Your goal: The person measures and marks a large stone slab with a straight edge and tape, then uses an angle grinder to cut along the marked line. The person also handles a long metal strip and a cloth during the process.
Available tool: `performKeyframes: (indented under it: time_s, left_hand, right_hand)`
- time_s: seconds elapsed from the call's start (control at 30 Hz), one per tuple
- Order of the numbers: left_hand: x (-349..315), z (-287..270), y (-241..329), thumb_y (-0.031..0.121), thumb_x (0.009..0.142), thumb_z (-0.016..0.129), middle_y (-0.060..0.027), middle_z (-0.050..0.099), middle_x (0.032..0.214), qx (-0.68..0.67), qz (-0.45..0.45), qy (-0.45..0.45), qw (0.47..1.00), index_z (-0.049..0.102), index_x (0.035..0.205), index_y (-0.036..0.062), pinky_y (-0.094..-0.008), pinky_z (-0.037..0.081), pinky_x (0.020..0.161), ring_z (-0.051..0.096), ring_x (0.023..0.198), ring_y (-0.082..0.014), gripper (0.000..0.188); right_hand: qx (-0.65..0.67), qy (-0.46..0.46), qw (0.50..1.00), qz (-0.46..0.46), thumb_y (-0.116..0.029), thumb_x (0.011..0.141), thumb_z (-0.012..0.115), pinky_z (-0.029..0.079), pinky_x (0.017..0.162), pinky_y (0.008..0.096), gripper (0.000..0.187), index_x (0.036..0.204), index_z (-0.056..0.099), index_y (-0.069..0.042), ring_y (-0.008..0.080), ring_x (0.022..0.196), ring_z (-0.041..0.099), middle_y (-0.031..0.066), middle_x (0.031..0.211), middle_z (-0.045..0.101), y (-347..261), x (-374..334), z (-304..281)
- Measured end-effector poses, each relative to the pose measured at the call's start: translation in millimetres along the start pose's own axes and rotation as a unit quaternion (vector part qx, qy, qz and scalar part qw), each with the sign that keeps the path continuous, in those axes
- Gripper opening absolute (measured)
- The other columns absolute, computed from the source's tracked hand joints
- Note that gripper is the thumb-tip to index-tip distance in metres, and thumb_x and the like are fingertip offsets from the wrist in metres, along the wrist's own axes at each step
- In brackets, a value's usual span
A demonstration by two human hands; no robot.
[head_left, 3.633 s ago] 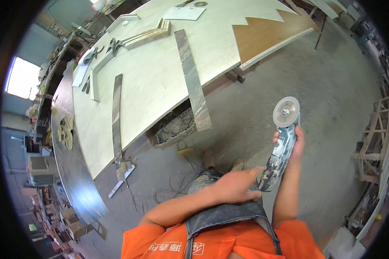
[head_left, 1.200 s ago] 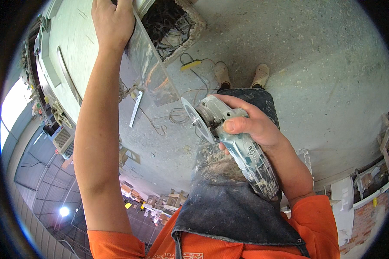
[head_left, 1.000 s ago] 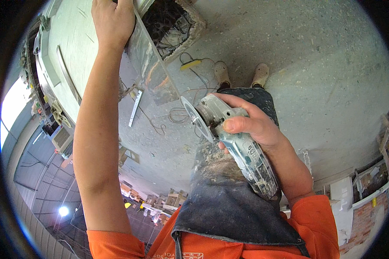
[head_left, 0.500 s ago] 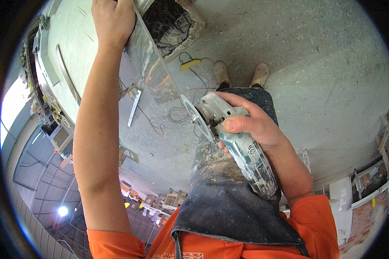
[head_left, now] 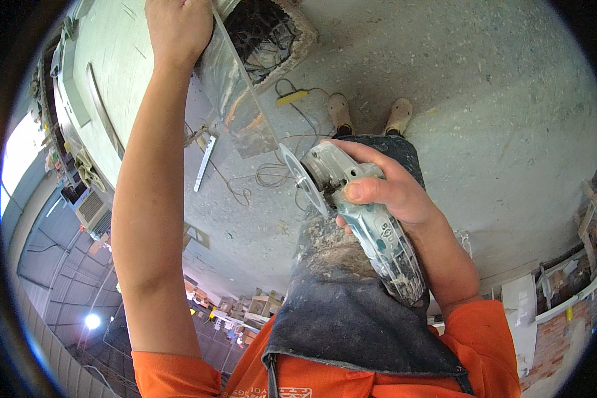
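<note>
My right hand (head_left: 395, 192) is wrapped round a dusty angle grinder (head_left: 381, 242), thumb on top near its metal head. The thin round cutting disc (head_left: 303, 179) faces left. Its upper edge is at the near corner of a clear plastic sheet (head_left: 245, 123); whether they touch I cannot tell. My left arm reaches far forward. At the top edge of the view, my left hand (head_left: 179, 33) rests beside the sheet's far part, its fingers mostly cut off, so their grip is hidden.
On the left stands a pale worktop (head_left: 123, 60) with a long strip (head_left: 103, 109) on it. Below are a floor hole (head_left: 262, 40) full of dark scraps, a yellow-edged tool (head_left: 292, 97), coiled cable (head_left: 272, 174) and a white strip (head_left: 205, 164). Wooden frames (head_left: 590, 215) stand far right.
My left hand and the clear sheet have shifted slightly right in the view. The grinder stays in my right hand, almost unmoved.
</note>
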State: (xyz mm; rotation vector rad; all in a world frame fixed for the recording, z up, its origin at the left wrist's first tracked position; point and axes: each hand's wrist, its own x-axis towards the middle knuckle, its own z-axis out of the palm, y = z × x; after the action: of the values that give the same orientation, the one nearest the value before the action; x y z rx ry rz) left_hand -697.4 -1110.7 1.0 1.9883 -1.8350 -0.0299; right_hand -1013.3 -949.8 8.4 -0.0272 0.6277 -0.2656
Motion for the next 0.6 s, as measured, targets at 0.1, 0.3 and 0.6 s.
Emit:
performKeyframes:
  time_s: [0.1,0.3,0.6]
  left_hand:
    - [-0.2,-0.8,1.1,0.024,0.095,0.052,-0.0287,0.052,0.144,-0.008,-0.003,-0.004,1.0,0.052,0.141,-0.0081,-0.0415,0.032,0.119,0.046,0.138,-0.0405,0.056]
    - [0.8,-0.9,1.1,0.025,0.095,0.052,-0.029,0.051,0.145,-0.002,-0.002,-0.004,1.0,0.051,0.141,-0.0084,-0.0418,0.032,0.119,0.046,0.138,-0.0409,0.057]
    - [1.5,-1.4,0.5,0.025,0.095,0.051,-0.0292,0.051,0.146,0.008,0.0,-0.003,1.0,0.051,0.141,-0.0092,-0.0419,0.031,0.12,0.045,0.139,-0.041,0.058]
  right_hand:
    - [-0.002,-0.002,1.0,-0.001,-0.02,0.079,0.077,0.063,0.057,0.0337,0.087,0.153,0.037,0.004,0.0231,0.072,0.073,0.0202,0.115,0.067,-0.5,0.3,-0.4]
    - [0.01,-0.008,1.0,-0.01,-0.019,0.08,0.076,0.064,0.058,0.034,0.087,0.154,0.036,0.005,0.0237,0.073,0.073,0.0209,0.115,0.067,2.3,2.2,-1.4]
    - [0.003,-0.013,1.0,-0.005,-0.018,0.081,0.075,0.064,0.059,0.0339,0.087,0.154,0.034,0.006,0.0245,0.074,0.073,0.0229,0.115,0.067,1.7,2.4,-2.6]
